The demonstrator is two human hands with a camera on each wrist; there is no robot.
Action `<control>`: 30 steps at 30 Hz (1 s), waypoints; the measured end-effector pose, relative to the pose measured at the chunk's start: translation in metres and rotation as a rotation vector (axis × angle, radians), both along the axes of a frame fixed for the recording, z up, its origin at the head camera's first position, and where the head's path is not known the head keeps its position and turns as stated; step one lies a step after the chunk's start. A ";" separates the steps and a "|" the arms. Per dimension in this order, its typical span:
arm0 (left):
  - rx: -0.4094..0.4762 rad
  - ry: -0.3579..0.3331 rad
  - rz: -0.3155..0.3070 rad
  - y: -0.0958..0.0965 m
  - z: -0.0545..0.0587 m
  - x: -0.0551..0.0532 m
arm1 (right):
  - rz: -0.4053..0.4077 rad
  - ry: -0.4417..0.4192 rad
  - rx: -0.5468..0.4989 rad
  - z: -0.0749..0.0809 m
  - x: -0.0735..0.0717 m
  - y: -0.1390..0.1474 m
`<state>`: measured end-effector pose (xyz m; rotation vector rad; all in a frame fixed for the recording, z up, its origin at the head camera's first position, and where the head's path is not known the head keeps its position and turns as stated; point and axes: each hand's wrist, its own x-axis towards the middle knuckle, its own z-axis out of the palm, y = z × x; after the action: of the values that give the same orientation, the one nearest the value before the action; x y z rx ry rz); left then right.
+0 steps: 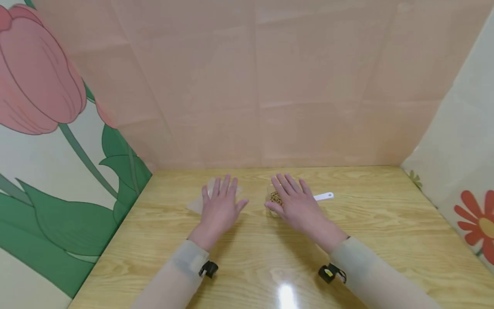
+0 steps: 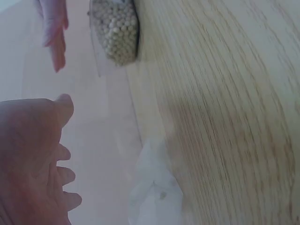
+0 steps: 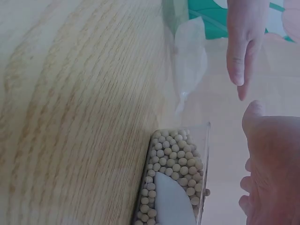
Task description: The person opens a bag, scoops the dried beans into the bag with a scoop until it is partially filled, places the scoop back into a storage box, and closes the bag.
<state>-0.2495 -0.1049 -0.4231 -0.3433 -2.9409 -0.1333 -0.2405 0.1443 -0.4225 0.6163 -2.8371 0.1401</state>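
Note:
My left hand (image 1: 220, 210) is held flat, palm down and fingers spread, over a crumpled translucent plastic bag (image 1: 196, 206). In the left wrist view the bag (image 2: 154, 197) lies on the table, apart from the fingers. My right hand (image 1: 299, 206), likewise straight-fingered and holding nothing, hovers above a clear plastic box (image 3: 205, 145). Small round tan beans (image 3: 178, 157) fill much of this box. A white spoon (image 3: 172, 199) is dipped among them, and its handle (image 1: 324, 196) sticks out to the right from under the right hand.
The wood-grain table (image 1: 254, 266) runs back to a pink cloth backdrop (image 1: 262, 86). Flower-printed panels stand on both sides, with a tulip (image 1: 34, 73) at left and a red flower (image 1: 471, 221) at right. A small black camera (image 1: 210, 269) is strapped to the left wrist.

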 end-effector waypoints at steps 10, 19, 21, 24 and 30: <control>0.043 -0.013 0.034 -0.011 0.000 -0.005 | 0.027 0.019 -0.017 -0.005 -0.013 -0.006; 0.062 -0.052 0.055 -0.018 -0.006 -0.018 | 0.015 -0.035 -0.018 -0.004 -0.023 -0.014; 0.070 -0.061 0.062 -0.019 -0.007 -0.019 | 0.025 -0.043 -0.025 -0.006 -0.026 -0.015; 0.078 -0.068 0.071 -0.020 -0.008 -0.022 | 0.027 -0.056 -0.027 -0.009 -0.031 -0.017; 0.100 -0.095 0.094 -0.022 -0.013 -0.027 | 0.009 -0.072 -0.013 -0.009 -0.038 -0.023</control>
<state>-0.2762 -0.1268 -0.4363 -0.1894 -3.0230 -0.2899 -0.2781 0.1218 -0.4314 0.6339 -2.9009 0.1854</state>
